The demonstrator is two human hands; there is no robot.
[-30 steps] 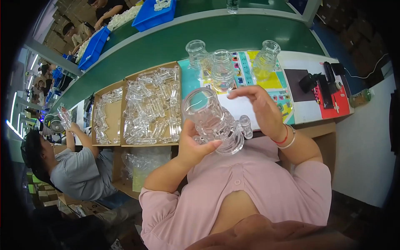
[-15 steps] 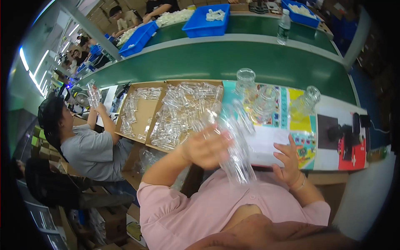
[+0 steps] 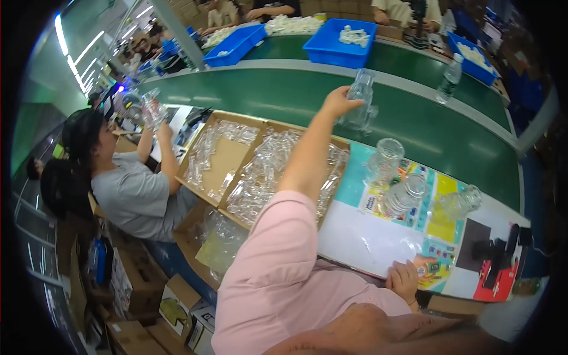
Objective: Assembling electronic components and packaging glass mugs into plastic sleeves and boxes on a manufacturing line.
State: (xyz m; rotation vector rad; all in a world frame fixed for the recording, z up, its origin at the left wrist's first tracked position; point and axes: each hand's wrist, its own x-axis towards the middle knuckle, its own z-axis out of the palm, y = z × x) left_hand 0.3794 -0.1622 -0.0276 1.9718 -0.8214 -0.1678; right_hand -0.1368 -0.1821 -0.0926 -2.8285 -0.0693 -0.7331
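The clear vessel (image 3: 360, 94) is out at the far reach of my left arm, over the green belt (image 3: 438, 133) that runs beyond my bench (image 3: 373, 236). It lies just to the right of my left hand (image 3: 339, 102), whose fingers are closed about its side, thumb toward me. Its long axis runs away from me, nearly along the line of my forearm, the narrower ringed end farther off and the broader end nearer. I can't tell whether its lower end touches the belt or hangs above it. My left hand is the near one; my right hand (image 3: 404, 278) is well apart, back by the near edge of the bench, its fingers loosely bent, and I can't tell whether anything sits under them.

The vessel is see-through, waisted below its rim, with a small stub low on its right side and a faint bluish cast.

Nearer me, three other clear vessels (image 3: 405, 195) rest on a colourful printed sheet (image 3: 448, 229). To their left, a cardboard tray (image 3: 220, 158) holds many small clear pieces. Farther left, a co-worker in grey (image 3: 133, 195) holds up another clear piece (image 3: 154, 110).
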